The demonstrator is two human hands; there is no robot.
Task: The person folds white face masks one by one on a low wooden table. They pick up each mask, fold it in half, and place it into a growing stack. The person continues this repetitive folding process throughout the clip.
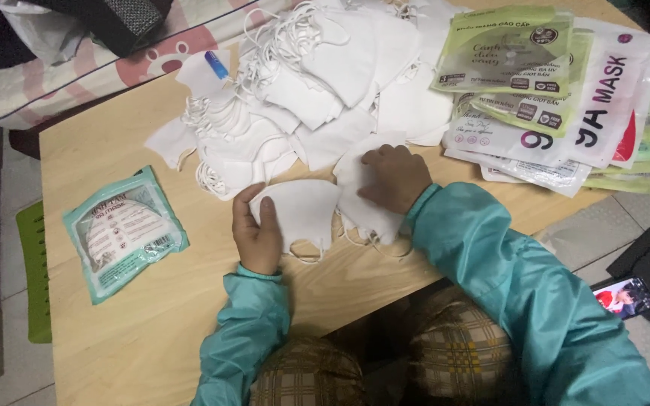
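- We sit at a low wooden table [152, 331] and take the big pile of white masks [317, 83] at its far middle as our landmark.
- Our left hand [257, 233] lies just in front of the pile, toward us, fingers curled around the left edge of a folded white mask [302, 210], thumb on top; it grips that mask.
- The folded mask lies flat on the table, touching the pile's near edge, between our two hands.
- Our right hand [396, 177] rests at the pile's near right corner, palm down, fingers bent and pressing on another white mask [366, 210] that lies partly under it; we cannot tell whether the fingers pinch it or only press.
- Thin white ear loops [355, 239] trail from these masks toward us.
- Left of the pile, well apart from it, lies one sealed pale-green mask packet [123, 231], flat on the table.
- Right of the pile, just beside it, a loose stack of printed packets [566, 105], green and white, overlaps to the table's right edge.
- At the pile's far left side sits a small blue object [217, 65]; too small for us to tell what it is.
- Both our sleeves [505, 278] are teal.
- Right of the pile and below the table's edge, a phone [626, 297] with a lit screen lies on the floor.
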